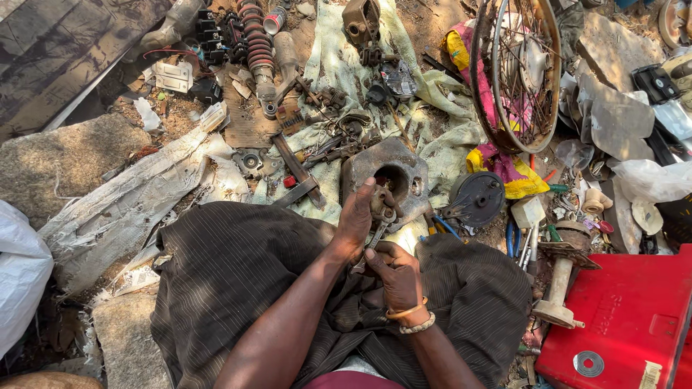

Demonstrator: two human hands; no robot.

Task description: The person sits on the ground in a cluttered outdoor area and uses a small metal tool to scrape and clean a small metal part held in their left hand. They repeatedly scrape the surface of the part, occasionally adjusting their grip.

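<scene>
Small metal part (382,204): we hold it up in our left hand (358,216), above our lap and just in front of the engine casing (393,176).
Left grip: our fingers are closed round the small metal part, thumb side toward the casing.
Right hand (396,277): lower and nearer to us, wearing bangles at the wrist; its fingers are clamped on the handle of a spanner (373,238).
Spanner: it runs up from our right hand to the small metal part, its head touching the part's underside.
Lap: our dark striped cloth (238,274) covers both knees, beneath the hands.
Red box (623,324): on the ground at our right, with a washer lying on its lid.
Spool-shaped hub (562,277): standing just left of the red box.
Engine casing: grey, with a round bore, resting on a pale cloth (339,65) spread over the dirt.
Round black cover (477,198): just right of the casing.
Spoked wheel rim (515,72): farther off at the right, tilted upright over yellow and pink rags.
Shock absorber (256,43): far left of the cloth, with a red coil spring, among scattered small parts.
</scene>
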